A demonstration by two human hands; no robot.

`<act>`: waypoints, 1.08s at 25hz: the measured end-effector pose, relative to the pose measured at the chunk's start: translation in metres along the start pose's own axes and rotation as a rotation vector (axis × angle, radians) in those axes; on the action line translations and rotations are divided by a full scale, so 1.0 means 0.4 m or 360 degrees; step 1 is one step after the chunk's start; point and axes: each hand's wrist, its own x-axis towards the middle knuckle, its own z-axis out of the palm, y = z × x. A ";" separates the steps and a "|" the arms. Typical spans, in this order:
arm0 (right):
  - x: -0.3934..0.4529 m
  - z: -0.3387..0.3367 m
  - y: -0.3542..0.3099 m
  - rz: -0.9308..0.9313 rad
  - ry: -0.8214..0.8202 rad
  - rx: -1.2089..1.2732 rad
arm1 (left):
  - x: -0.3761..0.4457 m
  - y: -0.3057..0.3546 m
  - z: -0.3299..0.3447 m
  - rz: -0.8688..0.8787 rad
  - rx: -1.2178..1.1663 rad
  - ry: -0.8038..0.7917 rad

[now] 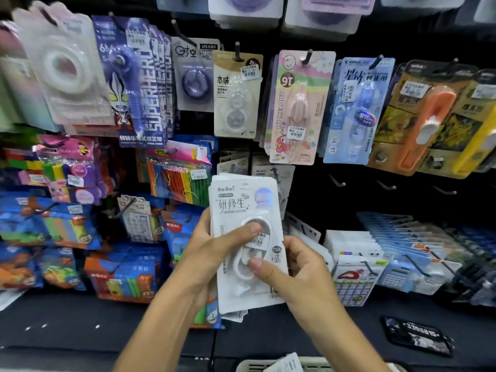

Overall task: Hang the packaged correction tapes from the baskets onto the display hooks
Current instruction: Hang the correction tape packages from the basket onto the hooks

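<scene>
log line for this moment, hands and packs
left hand: holds white pack stack | right hand: thumb on front pack | bare hooks: right of stack

White correction tape packs (245, 237), black display panel (335, 197), beige basket (249, 367).

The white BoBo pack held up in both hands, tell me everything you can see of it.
The white BoBo pack is a flat white card with grey print, a shiny holographic badge top right and a clear blister over a white correction tape. A price sticker sits on the blister. It stands upright, fronting a stack of similar packs, before the display. The left hand and right hand hold it, thumbs pressing the blister.
</scene>
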 end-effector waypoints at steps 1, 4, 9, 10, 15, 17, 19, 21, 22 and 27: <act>0.005 0.001 -0.008 0.0023 0.0021 0.0069 | 0.002 0.000 0.002 -0.0037 -0.0036 -0.0019; 0.026 -0.018 -0.031 0.0124 0.0112 0.0399 | 0.003 0.005 -0.001 -0.0045 -0.0066 -0.0046; 0.038 -0.039 -0.039 0.0175 0.0247 0.0343 | 0.006 0.009 -0.018 0.0082 0.0043 0.0123; 0.036 -0.045 -0.035 0.0190 0.0296 0.0367 | 0.004 0.013 -0.025 0.0094 0.0047 0.0152; 0.037 -0.092 -0.016 0.0312 0.0462 0.0141 | -0.009 0.047 -0.067 0.0324 0.0041 0.0288; 0.053 -0.088 -0.005 0.0301 0.0457 0.0026 | -0.007 0.047 -0.068 0.0360 0.0026 0.0299; 0.074 -0.071 -0.001 0.0269 0.0466 -0.0040 | -0.005 0.040 -0.061 0.0380 0.0043 0.0285; 0.086 -0.059 -0.004 0.0224 0.0532 0.0000 | -0.003 0.034 -0.053 0.0378 0.0055 0.0269; 0.087 -0.056 -0.006 0.0198 0.0588 0.0014 | -0.003 0.036 -0.053 0.0374 0.0045 0.0268; 0.077 -0.069 -0.013 0.0205 0.0696 -0.0078 | 0.012 0.043 -0.057 0.0382 0.0005 0.0233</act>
